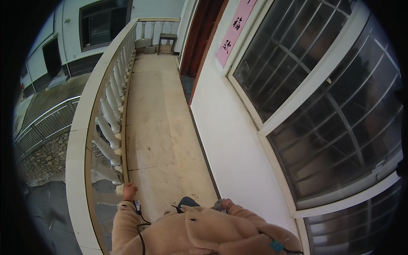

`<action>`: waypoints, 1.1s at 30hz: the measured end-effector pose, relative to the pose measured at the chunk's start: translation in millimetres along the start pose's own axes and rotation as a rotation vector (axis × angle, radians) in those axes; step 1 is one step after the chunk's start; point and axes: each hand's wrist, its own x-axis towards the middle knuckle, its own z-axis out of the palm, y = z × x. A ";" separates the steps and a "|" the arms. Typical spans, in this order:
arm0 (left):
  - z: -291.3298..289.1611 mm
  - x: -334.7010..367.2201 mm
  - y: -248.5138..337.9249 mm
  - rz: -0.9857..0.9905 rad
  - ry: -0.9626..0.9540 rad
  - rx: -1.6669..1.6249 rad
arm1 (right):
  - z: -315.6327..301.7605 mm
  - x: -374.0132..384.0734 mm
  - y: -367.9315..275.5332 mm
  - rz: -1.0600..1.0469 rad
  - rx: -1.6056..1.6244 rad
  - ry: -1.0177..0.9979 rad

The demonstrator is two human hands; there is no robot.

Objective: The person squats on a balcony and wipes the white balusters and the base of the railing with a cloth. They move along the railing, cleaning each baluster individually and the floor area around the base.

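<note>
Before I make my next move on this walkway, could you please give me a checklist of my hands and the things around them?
1. Left hand empty: cannot tell; it is beside the balustrade, its inner side unclear.
2. Right hand gripping securely: cannot tell; a grey object shows next to it, but the hold is unclear.
3. Black cable away from the left sleeve: not ok; it runs over it.
4. Stool upright at the far end: ok.

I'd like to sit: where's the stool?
Top of the head view, left of centre: the stool stands by the far railing, right of grey blocks.
</note>
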 end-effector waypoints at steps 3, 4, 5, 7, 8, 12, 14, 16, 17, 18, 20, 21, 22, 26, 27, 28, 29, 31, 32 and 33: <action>55.7 69.8 74.5 0.053 -0.132 0.046 | -62.6 28.4 -1.4 0.049 0.208 -0.057; 67.9 91.5 93.6 0.081 -0.168 0.058 | -80.0 39.0 -0.9 0.084 0.327 -0.077; 76.2 112.2 108.8 0.044 -0.195 0.071 | -99.5 54.2 3.8 0.059 0.262 -0.076; 82.9 143.5 123.7 -0.028 -0.234 0.130 | -141.7 99.5 10.5 0.055 0.075 -0.106; 76.9 155.5 128.6 -0.067 -0.299 0.110 | -161.0 120.8 18.6 0.073 0.324 -0.106; 31.0 187.1 150.5 -0.390 -0.058 0.128 | -252.0 213.2 44.0 0.002 0.453 -0.009; 10.5 200.6 167.0 -0.452 -0.014 0.118 | -304.1 256.2 51.2 0.135 0.599 -0.003; -2.3 213.3 184.9 -0.512 0.025 0.120 | -350.5 288.8 53.1 0.193 0.485 0.096; -4.6 224.1 194.9 -0.535 0.031 0.129 | -371.7 305.6 53.8 0.238 0.554 0.109; -4.4 235.4 204.7 -0.565 0.038 0.138 | -387.3 318.5 54.6 0.309 0.751 0.088; -0.9 263.3 223.7 -0.604 0.025 0.172 | -406.1 345.1 53.6 0.345 0.877 0.148; 1.9 281.7 234.4 -0.621 0.017 0.187 | -410.9 359.8 54.1 0.361 0.931 0.193; 5.9 302.0 245.7 -0.629 0.004 0.203 | -411.6 374.8 55.3 0.318 0.797 0.190; 19.7 407.7 305.8 -0.619 -0.053 0.255 | -402.3 446.7 60.7 0.281 0.520 0.098; 22.4 437.5 323.7 -0.604 -0.062 0.267 | -404.5 467.0 64.0 0.367 0.665 0.011; 24.0 469.3 344.3 -0.586 -0.069 0.278 | -408.2 485.2 60.3 0.482 0.701 -0.059; 26.4 502.1 368.2 -0.562 -0.077 0.288 | -416.7 501.0 58.2 0.512 0.859 -0.028; 32.9 569.7 416.2 -0.510 -0.084 0.290 | -443.7 525.9 58.0 0.630 0.916 0.077; 39.1 607.0 444.2 -0.475 -0.092 0.287 | -463.5 536.7 61.9 0.616 0.911 -0.002; 45.1 642.5 472.0 -0.429 -0.099 0.285 | -482.9 544.6 59.4 0.597 0.914 -0.090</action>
